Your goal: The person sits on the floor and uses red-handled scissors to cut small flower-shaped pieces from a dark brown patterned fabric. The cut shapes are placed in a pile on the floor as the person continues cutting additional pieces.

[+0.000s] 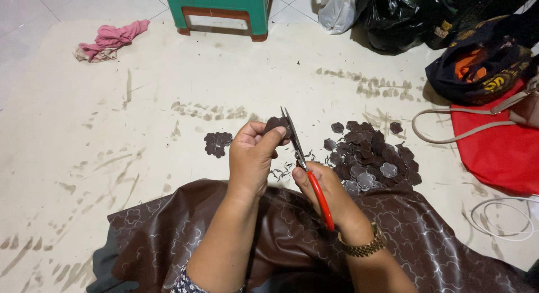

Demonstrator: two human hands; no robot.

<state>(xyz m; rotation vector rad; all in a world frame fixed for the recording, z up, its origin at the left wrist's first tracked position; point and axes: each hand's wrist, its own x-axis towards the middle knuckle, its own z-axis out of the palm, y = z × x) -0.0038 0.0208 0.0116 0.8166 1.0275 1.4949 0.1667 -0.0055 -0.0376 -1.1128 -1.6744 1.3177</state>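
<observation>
Gold metal-link wristwatch (364,247) on right wrist; patterned dark sleeve (184,284) on left.

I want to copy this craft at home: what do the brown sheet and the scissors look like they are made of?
The brown sheet looks like glossy faux leather or vinyl: it shines, folds softly and carries an embossed flower pattern. I cannot tell which. The scissors, in the right hand, seem to have grey metal blades and red handles, probably plastic-coated. The left hand holds a small brown cutout of the same material.

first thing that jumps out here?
The two hands at centre: the right hand works red-handled scissors on a small dark cutout held in the left hand. A pile of cutouts lies just right of them, brown patterned sheet below.
</observation>
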